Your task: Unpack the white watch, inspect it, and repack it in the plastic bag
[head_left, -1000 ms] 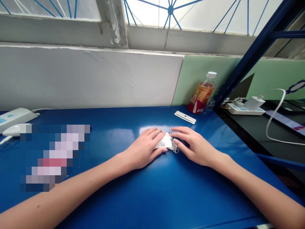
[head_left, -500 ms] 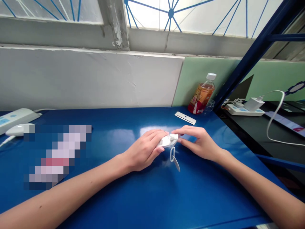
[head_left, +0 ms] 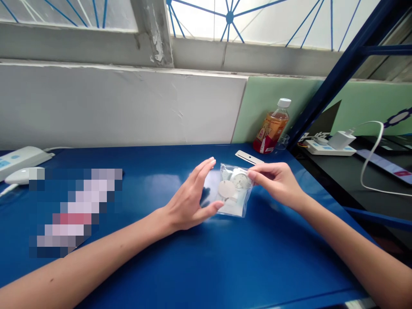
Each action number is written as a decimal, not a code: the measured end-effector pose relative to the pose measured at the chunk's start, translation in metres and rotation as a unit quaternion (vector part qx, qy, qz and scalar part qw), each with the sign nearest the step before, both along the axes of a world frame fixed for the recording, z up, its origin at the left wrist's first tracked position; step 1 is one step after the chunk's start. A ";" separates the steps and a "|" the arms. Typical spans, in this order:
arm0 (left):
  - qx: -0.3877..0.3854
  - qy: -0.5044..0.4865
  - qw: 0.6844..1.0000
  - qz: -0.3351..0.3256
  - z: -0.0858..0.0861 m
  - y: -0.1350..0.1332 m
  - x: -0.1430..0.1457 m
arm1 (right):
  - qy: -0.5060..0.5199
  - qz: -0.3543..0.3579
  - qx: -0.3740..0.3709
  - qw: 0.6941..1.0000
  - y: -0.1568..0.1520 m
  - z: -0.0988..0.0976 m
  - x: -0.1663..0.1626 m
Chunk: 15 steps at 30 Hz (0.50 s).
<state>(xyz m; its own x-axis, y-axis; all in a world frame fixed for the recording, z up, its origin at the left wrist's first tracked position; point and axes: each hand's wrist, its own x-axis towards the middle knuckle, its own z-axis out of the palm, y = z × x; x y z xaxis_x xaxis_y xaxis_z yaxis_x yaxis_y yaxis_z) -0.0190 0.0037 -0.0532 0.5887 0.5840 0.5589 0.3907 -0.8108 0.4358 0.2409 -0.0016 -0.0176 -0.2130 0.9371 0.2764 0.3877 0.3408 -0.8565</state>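
A small clear plastic bag (head_left: 236, 209) is held up over the blue table by my right hand (head_left: 273, 182), whose thumb and fingers pinch its upper right edge. Through the plastic shows a round piece like a watch dial (head_left: 240, 180) and a white card. A pale round tag (head_left: 226, 189) on a bead chain (head_left: 224, 172) lies against the bag's left side. My left hand (head_left: 191, 197) is open at the left of the bag, thumb and fingers spread. Its thumb tip overlaps the bag's lower left edge; I cannot tell if they touch.
A white flat strip (head_left: 248, 157) lies behind the bag, near a drink bottle (head_left: 272, 126). Left on the table are a blurred-out flat object (head_left: 85, 201), a white mouse-like device (head_left: 21, 176) and a power strip (head_left: 24, 156). A blue post (head_left: 334, 64) rises at the right.
My left hand has let go of the white bundle and opened. The bag now hangs spread out from my right hand, its tag turned flat toward me.
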 end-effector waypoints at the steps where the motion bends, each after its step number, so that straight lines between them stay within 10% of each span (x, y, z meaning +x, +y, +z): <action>1: 0.013 0.005 1.000 0.000 0.001 0.000 0.001 | 0.004 0.012 -0.016 1.000 0.001 -0.002 0.000; 11: 0.011 0.111 0.993 -0.042 0.006 0.001 0.005 | -0.040 0.052 -0.062 0.996 0.008 -0.020 -0.005; 15: -0.036 0.129 0.991 -0.020 0.006 0.000 0.006 | -0.157 0.037 0.048 0.986 0.007 -0.023 -0.003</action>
<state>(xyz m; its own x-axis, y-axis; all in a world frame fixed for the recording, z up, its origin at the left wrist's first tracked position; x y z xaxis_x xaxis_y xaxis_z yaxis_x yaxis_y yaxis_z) -0.0134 0.0041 -0.0474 0.7299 0.5904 0.3445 0.4647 -0.7982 0.3834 0.2378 0.0059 -0.0409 -0.3700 0.8880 0.2731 0.5994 0.4527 -0.6601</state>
